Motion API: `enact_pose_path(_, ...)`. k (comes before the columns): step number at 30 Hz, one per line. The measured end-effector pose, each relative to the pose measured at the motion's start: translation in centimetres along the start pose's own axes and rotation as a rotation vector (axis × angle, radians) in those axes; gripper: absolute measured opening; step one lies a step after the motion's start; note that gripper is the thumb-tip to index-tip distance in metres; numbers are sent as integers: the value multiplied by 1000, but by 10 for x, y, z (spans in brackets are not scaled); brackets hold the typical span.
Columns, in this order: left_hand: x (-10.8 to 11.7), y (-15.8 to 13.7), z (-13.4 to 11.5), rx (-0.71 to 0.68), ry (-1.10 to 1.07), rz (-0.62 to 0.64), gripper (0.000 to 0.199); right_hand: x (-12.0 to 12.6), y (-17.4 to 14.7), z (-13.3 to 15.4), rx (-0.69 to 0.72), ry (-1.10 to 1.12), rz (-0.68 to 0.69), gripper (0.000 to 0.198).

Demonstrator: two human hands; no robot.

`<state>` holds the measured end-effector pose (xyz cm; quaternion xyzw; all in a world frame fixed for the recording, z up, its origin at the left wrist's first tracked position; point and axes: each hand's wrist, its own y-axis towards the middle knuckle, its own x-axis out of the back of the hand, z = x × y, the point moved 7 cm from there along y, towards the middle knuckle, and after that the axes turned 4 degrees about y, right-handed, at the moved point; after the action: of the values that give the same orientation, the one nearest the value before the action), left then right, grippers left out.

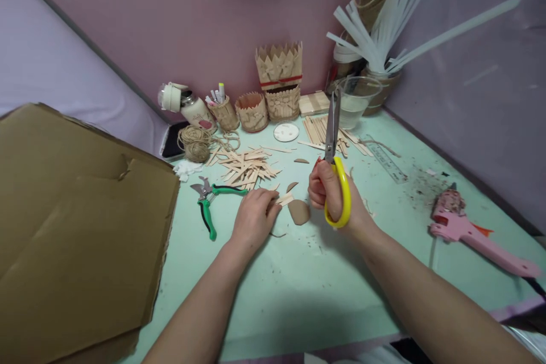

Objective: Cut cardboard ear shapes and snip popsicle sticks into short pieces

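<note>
My right hand (326,187) grips a pair of scissors (332,133) with yellow and red handles, the blades pointing up and nearly together. On the tabletop, my left hand (255,213) has its fingers closed on a short piece of craft stick (285,199). Just right of that piece lies a rounded brown cardboard piece (299,212), with two small curved cardboard offcuts beyond it. A pile of cut craft sticks (249,166) lies past my left hand. Green-handled pruning shears (209,199) rest open to its left.
A large cardboard sheet (85,222) covers the left side. On the right lies a pink glue gun (473,233) near a clear ruler (387,158). Along the back stand a twine ball (196,144), stick-covered cups (251,112), a water cup (354,105) and white glue sticks (379,40).
</note>
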<state>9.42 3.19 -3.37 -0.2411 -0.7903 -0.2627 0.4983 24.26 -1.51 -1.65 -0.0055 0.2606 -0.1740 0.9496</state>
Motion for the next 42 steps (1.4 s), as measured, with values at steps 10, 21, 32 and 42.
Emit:
enact_pose_path(10, 36, 5, 38, 149, -65, -250, 18, 0, 0, 0, -3, -16, -4, 44)
enact_pose_path(21, 18, 8, 32, 133, 131, -70, 11, -3, -2, -2, -35, -87, -11, 48)
enact_pose_path(32, 21, 2, 35, 390, -631, -78, 11, -9, -4, -6, -69, -121, 32, 50)
enact_pose_path(42, -4, -11, -4, 546, -1409, 418, 26, -11, -6, -12, -58, -192, 86, 48)
